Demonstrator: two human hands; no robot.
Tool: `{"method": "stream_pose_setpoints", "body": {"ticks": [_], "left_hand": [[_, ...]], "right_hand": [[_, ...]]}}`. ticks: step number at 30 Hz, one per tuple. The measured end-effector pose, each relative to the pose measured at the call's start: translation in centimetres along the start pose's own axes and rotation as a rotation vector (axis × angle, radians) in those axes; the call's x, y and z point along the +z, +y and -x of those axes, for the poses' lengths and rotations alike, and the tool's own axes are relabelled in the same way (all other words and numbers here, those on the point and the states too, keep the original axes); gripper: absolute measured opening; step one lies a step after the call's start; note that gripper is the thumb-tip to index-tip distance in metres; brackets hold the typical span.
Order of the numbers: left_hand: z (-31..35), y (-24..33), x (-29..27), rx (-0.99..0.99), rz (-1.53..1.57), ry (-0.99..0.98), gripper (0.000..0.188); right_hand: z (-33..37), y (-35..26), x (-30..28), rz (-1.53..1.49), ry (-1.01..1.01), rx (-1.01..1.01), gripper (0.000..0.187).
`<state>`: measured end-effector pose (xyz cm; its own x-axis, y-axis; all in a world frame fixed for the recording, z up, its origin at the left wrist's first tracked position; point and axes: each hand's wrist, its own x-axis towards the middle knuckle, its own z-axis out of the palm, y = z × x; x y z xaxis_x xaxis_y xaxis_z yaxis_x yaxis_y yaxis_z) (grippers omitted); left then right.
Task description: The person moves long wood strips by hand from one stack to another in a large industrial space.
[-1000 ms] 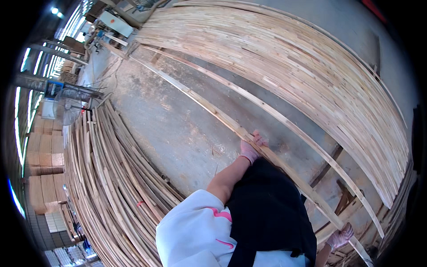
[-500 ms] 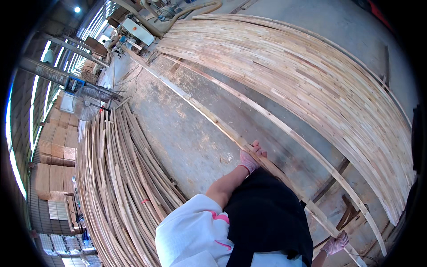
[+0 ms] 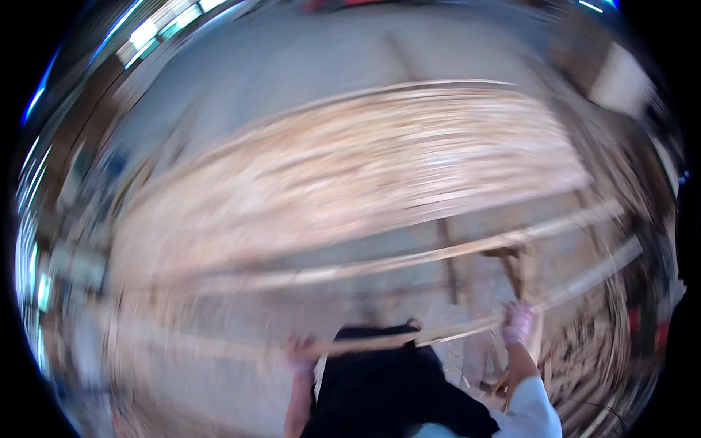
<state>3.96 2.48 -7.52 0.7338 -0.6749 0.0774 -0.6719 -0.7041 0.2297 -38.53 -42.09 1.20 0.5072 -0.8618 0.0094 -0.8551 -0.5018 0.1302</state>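
Observation:
A long, narrow wooden strip (image 3: 380, 342) runs across in front of my body, rising a little toward the right. My left hand (image 3: 301, 348), in a thin pale glove, is closed on it left of my dark apron, though motion smears its fingers. Farther along to the right, my gloved right hand (image 3: 517, 323) grips the same strip. Beyond it, roughly parallel, lies a second long wooden strip (image 3: 401, 260), which neither hand touches.
Many strips lie side by side as a wide wooden layer (image 3: 350, 171) beyond the second strip. A dark support bar (image 3: 447, 266) shows below its near edge. Wood pieces (image 3: 577, 347) are heaped at the right. Blur hides detail at the left.
My view has swung to the right, so the strip now crosses the picture nearly level. Both hands stay on it. The stack of strips formerly at the left has gone out of clear sight.

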Motion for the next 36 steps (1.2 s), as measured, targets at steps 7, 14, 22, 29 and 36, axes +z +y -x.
{"method": "stream_pose_setpoints", "body": {"ticks": [7,14,22,29,36], "left_hand": [[2.3,-3.7,-3.6,0.237,-0.221,0.207,0.03],[1.2,-10.5,5.2,0.801,-3.272,0.137,0.031],[2.5,-6.3,-0.7,2.115,-3.353,-0.59,0.037],[0.4,-6.1,-9.3,2.398,-3.273,-0.607,0.033],[-1.0,-7.4,-8.7,2.286,-3.406,-0.44,0.018]], "right_hand": [[0.5,-2.4,-0.4,0.021,-0.194,-0.019,0.012],[0.1,-4.6,-3.3,0.221,-0.444,-0.108,0.014],[-2.9,-4.0,-4.0,-0.392,-0.608,-0.045,0.043],[-6.7,-9.0,-3.1,-0.28,-0.76,-0.192,0.049],[-9.3,-10.1,-1.8,-0.176,-1.059,-0.537,0.053]]}}
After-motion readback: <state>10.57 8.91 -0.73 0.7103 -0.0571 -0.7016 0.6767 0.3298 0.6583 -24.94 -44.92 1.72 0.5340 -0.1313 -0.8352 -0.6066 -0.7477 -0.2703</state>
